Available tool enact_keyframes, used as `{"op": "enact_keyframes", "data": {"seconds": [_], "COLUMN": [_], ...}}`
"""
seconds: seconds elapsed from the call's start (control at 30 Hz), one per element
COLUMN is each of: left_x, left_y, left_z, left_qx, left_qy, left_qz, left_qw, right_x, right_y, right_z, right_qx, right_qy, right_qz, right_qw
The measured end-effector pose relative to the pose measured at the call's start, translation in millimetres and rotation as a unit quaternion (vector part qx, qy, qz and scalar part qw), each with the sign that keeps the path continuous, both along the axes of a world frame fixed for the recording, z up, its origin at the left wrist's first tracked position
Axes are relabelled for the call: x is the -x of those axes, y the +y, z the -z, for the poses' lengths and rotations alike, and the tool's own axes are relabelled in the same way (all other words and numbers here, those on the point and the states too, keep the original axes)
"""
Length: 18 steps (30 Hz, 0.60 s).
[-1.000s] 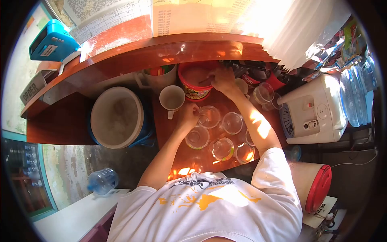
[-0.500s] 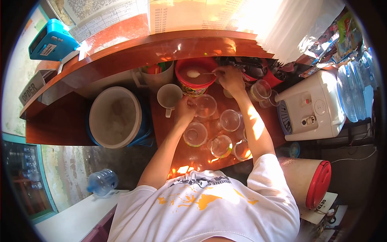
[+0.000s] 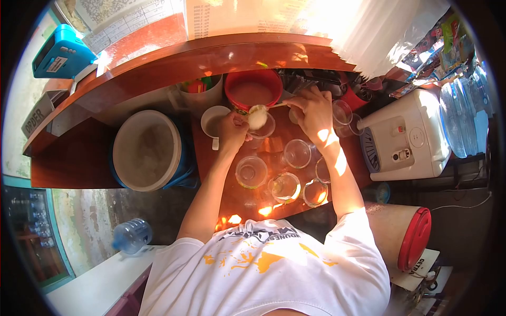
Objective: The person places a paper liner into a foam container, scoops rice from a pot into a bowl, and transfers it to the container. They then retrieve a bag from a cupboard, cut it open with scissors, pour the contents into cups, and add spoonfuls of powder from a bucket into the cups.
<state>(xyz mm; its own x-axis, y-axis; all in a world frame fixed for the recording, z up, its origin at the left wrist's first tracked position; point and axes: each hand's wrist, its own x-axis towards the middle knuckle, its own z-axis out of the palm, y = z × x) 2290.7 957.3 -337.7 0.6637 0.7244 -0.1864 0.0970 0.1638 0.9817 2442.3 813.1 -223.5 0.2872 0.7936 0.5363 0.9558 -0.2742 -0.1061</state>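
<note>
My right hand (image 3: 314,113) grips a spoon (image 3: 279,105) by its handle, fingers closed. White granules (image 3: 258,119) are heaped on the spoon, over a clear plastic cup (image 3: 268,127). My left hand (image 3: 233,132) pinches that cup's rim at its left side. Just beyond is a red tub (image 3: 279,89) with pale contents. A white mug (image 3: 212,122) stands left of my left hand. Nearer my body, several clear plastic cups, among them a left one (image 3: 251,172) and a right one (image 3: 297,154), stand on the brown table (image 3: 240,203).
A large blue-sided bucket (image 3: 176,152) with cloudy contents stands at left. On the right are a white water dispenser (image 3: 427,134) and a drum with a red lid (image 3: 415,239). A wooden ledge (image 3: 211,56) runs across the back, above a pitcher (image 3: 203,100).
The loaded spoon has come out of the red tub, toward me, to above the cup. My left hand has shifted slightly left, still at the cup.
</note>
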Motion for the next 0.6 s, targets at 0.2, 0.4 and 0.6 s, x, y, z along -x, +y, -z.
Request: {"op": "enact_keyframes", "data": {"seconds": [0.2,0.4,0.6], "left_x": [-0.2,0.9,1.9], "left_y": [-4.2,-3.1,-1.1], "left_z": [-5.5,-11.4,-6.4], "left_qx": [-0.013,-0.022,-0.011], "left_qy": [0.008,0.005,0.004], "left_qz": [-0.005,-0.003,-0.005], "left_qw": [1.0,1.0,1.0], "right_x": [-19.7,-31.6,-37.5], "right_y": [45.9,96.9,79.4], "right_z": [22.3,90.3,71.4], "right_qx": [0.001,0.131,0.155], "right_qy": [-0.092,-0.009,0.13], "right_qz": [0.05,0.051,0.068], "right_qw": [0.994,0.99,0.977]}}
